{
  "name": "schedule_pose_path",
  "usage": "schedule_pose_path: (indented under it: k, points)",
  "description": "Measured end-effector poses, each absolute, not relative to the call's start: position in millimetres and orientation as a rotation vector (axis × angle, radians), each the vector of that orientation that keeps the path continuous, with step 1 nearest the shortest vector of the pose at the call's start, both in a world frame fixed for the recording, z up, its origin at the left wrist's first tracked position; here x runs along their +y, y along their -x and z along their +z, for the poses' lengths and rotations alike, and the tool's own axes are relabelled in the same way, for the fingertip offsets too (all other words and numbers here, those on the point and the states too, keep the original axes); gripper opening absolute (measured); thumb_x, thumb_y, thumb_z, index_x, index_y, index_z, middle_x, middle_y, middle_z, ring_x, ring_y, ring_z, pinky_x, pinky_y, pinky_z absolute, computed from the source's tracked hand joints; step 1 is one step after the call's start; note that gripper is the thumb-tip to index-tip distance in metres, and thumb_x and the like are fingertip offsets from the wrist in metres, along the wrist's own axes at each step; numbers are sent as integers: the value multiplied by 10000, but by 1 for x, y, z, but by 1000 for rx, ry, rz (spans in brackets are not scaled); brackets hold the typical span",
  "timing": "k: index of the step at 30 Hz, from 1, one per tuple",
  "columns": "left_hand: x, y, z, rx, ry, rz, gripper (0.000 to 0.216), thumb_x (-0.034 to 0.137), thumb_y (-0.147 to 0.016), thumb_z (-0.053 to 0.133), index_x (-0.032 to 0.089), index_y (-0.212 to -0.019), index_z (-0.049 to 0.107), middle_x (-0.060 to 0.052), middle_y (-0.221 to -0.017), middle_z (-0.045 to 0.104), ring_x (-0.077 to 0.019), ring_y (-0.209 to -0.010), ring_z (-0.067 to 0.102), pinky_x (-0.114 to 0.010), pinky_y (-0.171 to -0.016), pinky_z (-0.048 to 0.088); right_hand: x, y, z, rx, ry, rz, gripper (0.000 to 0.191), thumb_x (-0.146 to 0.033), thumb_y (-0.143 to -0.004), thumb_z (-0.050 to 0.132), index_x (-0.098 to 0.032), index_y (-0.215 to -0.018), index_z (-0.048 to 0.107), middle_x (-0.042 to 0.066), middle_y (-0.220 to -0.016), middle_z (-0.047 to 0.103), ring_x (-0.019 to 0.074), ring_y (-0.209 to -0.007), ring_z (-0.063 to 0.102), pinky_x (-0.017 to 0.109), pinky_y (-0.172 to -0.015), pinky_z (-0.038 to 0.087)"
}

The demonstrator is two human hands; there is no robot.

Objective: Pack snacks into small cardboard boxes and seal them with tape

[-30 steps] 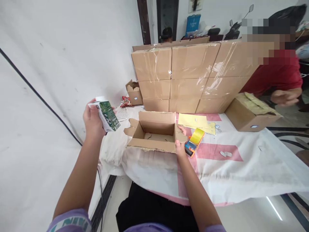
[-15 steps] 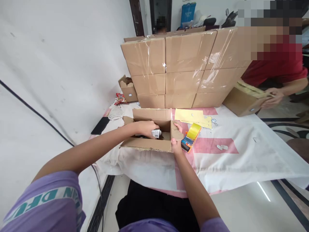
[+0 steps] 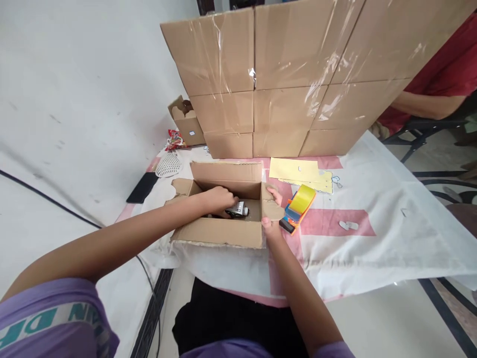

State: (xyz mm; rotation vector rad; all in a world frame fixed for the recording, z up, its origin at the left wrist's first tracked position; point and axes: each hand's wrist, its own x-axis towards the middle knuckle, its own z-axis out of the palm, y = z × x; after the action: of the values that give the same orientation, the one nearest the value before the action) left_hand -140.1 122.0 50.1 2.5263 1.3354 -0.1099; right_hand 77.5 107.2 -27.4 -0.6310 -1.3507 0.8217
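An open cardboard box (image 3: 216,232) stands in front of me at the table's near edge, its flaps folded outward. My left hand (image 3: 220,200) reaches down into it, fingers curled round the back end of a small grey-and-white object with a white, cap-like tip (image 3: 237,210). That object lies low in the box, pointing right; its exact kind is unclear, and my fingers cover its rear. At the box's right end, my right hand (image 3: 273,226) is closed on the side flap, thumb in front and fingers behind. An orange tape dispenser with yellow tape (image 3: 300,205) rests just right of this hand.
Taped-together cardboard boxes (image 3: 286,109) form a wall behind. Yellow sheets (image 3: 294,169) lie before it. On the left are a black flat item (image 3: 142,188), a white mesh piece (image 3: 169,165), a red packet (image 3: 176,140) and a small open box (image 3: 188,127). A co-worker's arm (image 3: 428,105) shows at right.
My left hand has lowered the grey-and-white object deeper into the box. My right hand keeps its grip on the flap. The camera has tilted down, and the co-worker's box is out of sight.
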Motion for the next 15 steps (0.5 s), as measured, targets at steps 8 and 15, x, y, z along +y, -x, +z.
schedule_pose_path:
  k: [8, 15]
  points:
    - [121, 126, 79, 1409, -2452, -13, 435, 446, -583, 922, 232, -911, 734, -105, -826, 763, -349, -855, 732, -374, -782, 502, 106, -77, -24, -1355, 696, 799, 827, -882, -753, 502, -305, -1346, 498, 136, -1302, 561, 353, -1288, 555, 568, -1081, 483]
    - [3, 200, 88, 1818, -1819, 2022, 390, 450, -966, 611, 345, -1340, 590, -1, -1249, 695, -242, -1124, 661, -370, -911, 521, 102, -75, -24, -1328, 581, 935, 1141, -971, -712, 456, -306, -1605, 205, 152, -1597, 392, 361, -1510, 372, 597, -1204, 362]
